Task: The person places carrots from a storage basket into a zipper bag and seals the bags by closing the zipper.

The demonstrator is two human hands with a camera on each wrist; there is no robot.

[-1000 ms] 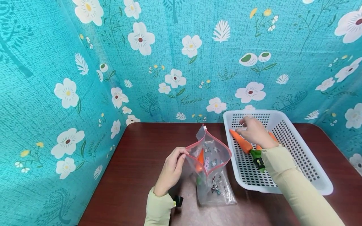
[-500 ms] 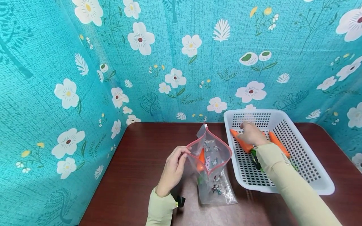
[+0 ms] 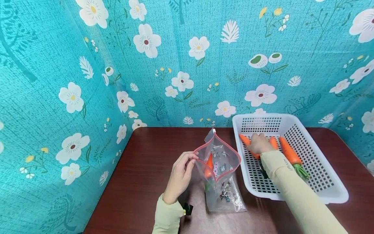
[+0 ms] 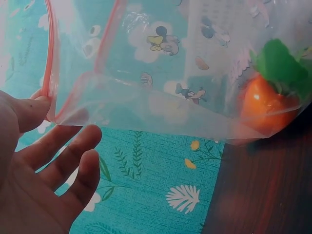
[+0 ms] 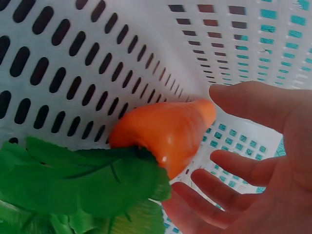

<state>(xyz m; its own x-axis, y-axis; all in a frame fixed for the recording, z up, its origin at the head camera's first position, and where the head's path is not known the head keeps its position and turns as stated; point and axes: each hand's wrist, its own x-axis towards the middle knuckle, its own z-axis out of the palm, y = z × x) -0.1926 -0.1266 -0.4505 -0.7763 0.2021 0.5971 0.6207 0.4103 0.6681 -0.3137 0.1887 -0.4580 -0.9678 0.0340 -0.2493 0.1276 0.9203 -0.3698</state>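
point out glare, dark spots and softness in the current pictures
Head view: glints on the zip bag, pale sheen on the tabletop nearest the camera; left wrist view: tabletop dark, bagged carrot looks soft; right wrist view: small highlight on the carrot in the basket.

Pink txt [image 3: 215, 169] on bag [image 3: 230, 198], sm. txt [image 3: 287, 164] on R sleeve [image 3: 305, 190]: illegible.

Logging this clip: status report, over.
Left grip pinching gaping slider zip bag, one carrot inside. Right grip beside leftmost carrot in basket, not holding it. Nothing visibly blocking.
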